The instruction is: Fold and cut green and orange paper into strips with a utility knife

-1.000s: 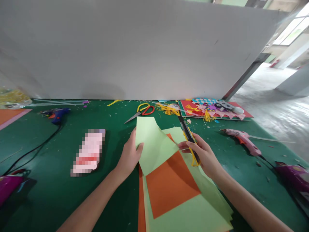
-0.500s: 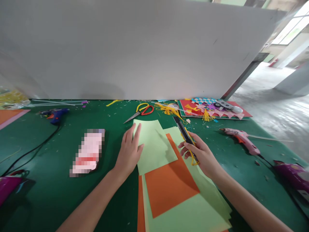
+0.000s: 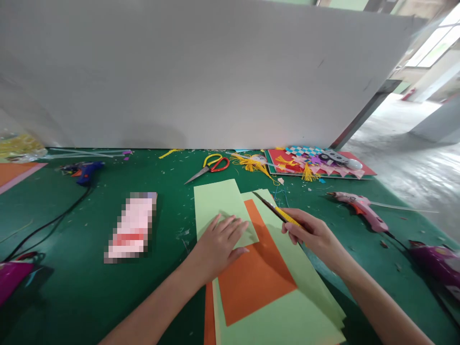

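Note:
My left hand (image 3: pixel 223 244) lies flat with fingers spread over a light green paper piece (image 3: pixel 215 201). That piece overlaps an orange paper piece (image 3: pixel 257 282), and both rest on a stack of larger light green sheets (image 3: pixel 287 316) with orange edges showing beneath. In my right hand (image 3: pixel 312 232) is a yellow and black utility knife (image 3: pixel 278 211), its tip pointing up and left above the stack's right side. Beyond the paper lie scissors (image 3: pixel 212 165) with one yellow and one red handle loop.
A phone with a blurred screen (image 3: pixel 132 227) lies to the left. A blue glue gun (image 3: pixel 88 172) is farther left, and a pink glue gun (image 3: pixel 359 206) is at the right. Yellow tassels (image 3: pixel 251 163) and a red board with decorations (image 3: pixel 366 168) sit by the grey panel (image 3: pixel 201 72).
My left hand has moved right and nearer, from the green piece's left edge onto its lower part. That piece has shifted slightly left. The knife has turned and tilted lower in my right hand.

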`<state>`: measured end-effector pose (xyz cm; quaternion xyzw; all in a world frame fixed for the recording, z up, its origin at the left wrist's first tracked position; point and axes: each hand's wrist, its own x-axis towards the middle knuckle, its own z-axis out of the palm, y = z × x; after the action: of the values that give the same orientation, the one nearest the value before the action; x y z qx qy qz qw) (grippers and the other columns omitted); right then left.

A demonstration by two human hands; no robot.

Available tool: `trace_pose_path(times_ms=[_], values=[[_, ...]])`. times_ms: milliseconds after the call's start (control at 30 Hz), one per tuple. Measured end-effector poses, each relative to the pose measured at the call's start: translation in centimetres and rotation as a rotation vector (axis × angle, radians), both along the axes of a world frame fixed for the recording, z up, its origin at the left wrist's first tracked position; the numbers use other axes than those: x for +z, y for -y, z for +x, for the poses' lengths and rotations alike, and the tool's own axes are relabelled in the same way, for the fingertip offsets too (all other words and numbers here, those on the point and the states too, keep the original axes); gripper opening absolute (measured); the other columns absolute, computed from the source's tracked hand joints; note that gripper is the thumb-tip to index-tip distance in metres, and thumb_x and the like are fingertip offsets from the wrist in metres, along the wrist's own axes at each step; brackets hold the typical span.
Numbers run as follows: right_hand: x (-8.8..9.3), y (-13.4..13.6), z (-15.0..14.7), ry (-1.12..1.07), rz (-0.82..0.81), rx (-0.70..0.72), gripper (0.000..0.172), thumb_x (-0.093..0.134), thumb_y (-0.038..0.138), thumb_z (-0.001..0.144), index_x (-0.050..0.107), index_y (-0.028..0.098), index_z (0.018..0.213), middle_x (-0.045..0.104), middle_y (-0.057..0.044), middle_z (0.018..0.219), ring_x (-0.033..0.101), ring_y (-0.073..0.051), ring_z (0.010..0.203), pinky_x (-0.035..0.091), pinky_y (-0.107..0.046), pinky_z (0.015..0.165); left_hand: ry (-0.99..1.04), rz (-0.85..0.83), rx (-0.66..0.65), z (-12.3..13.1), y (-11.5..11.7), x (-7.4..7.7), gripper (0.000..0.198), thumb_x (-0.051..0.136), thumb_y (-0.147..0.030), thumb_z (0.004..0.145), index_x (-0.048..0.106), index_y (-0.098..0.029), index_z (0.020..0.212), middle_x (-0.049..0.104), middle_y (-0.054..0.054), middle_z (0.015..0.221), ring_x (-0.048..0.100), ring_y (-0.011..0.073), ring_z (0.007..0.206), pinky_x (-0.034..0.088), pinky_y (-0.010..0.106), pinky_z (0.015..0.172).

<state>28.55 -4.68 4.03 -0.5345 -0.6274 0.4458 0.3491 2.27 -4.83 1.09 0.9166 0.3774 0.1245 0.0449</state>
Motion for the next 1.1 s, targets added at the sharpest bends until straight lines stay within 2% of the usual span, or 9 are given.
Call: trace_pose_path(times_ms=[67,133,167,267,333,467,600,1100], values=[[-0.2,0.4,0.8,0.170,0.093,0.010,0.040,0.057,0.042,0.086,0.060,0.023,0.120,0.068,-0.006,0.098,0.063,-0.019,0.078,0.050,-0.029,0.067,0.015,0.028,0.013,-0.1,-0.1,0.1,0.045,0.038,-0.035,0.097,0.037,-0.017,0.139,0.054,0.010,0.135,0.047,0.0254,0.126,0.034,0.045,0.107],[-0.7,1.1,1.4,0.292,0.177,0.020,0.036,0.056,0.039,0.087,0.061,0.024,0.119,0.066,-0.007,0.114,0.063,-0.023,0.098,0.050,-0.032,0.081,0.018,0.047,0.017,-0.2,-0.2,0.0,0.040,0.039,-0.024,0.096,0.041,-0.019,0.136,0.053,0.010,0.135,0.047,0.0257,0.125,0.039,0.044,0.103],[-0.9,1.5,1.7,0.339,0.218,0.028,0.034,0.054,0.038,0.089,0.061,0.024,0.119,0.065,-0.008,0.116,0.062,-0.023,0.101,0.050,-0.032,0.084,0.017,0.053,0.007,-0.2,-0.3,-0.2,0.041,0.038,-0.017,0.095,0.042,-0.021,0.136,0.052,0.009,0.137,0.045,0.0262,0.127,0.040,0.045,0.102],[-2.0,3.0,2.3,0.454,0.332,0.066,0.031,0.050,0.031,0.091,0.061,0.024,0.120,0.067,-0.009,0.110,0.066,-0.021,0.093,0.053,-0.029,0.076,0.017,0.048,-0.067,-0.2,-0.4,-0.6,0.056,0.033,0.001,0.087,0.040,-0.021,0.137,0.045,0.006,0.143,0.032,0.0250,0.136,0.037,0.047,0.106],[-2.7,4.1,2.8,0.496,0.406,0.101,0.032,0.050,0.027,0.091,0.060,0.024,0.121,0.068,-0.009,0.105,0.067,-0.019,0.088,0.054,-0.026,0.071,0.016,0.027,-0.107,-0.1,-0.4,-0.9,0.061,0.030,0.005,0.084,0.038,-0.020,0.139,0.044,0.006,0.144,0.028,0.0223,0.138,0.033,0.047,0.109],[-3.4,5.6,3.6,0.513,0.559,0.214,0.036,0.052,0.016,0.088,0.059,0.024,0.122,0.067,-0.009,0.101,0.066,-0.018,0.086,0.054,-0.026,0.070,-0.001,-0.022,-0.115,0.0,-0.6,-1.1,0.053,0.033,-0.002,0.089,0.039,-0.019,0.139,0.043,0.006,0.145,0.031,0.0223,0.138,0.029,0.048,0.111],[-3.2,6.2,3.7,0.525,0.627,0.288,0.037,0.054,0.013,0.086,0.060,0.024,0.120,0.067,-0.009,0.096,0.065,-0.019,0.080,0.053,-0.027,0.064,0.024,-0.017,-0.114,0.0,-0.7,-1.3,0.049,0.033,-0.008,0.094,0.035,-0.020,0.141,0.042,0.004,0.146,0.029,0.0209,0.138,0.028,0.047,0.113],[-3.3,6.1,2.9,0.600,0.671,0.284,0.031,0.053,0.016,0.087,0.062,0.024,0.116,0.068,-0.008,0.093,0.065,-0.017,0.078,0.053,-0.026,0.064,0.049,-0.030,-0.099,0.2,-0.6,-0.9,0.043,0.031,-0.014,0.097,0.039,-0.021,0.139,0.045,0.005,0.143,0.032,0.0201,0.137,0.029,0.046,0.113]])
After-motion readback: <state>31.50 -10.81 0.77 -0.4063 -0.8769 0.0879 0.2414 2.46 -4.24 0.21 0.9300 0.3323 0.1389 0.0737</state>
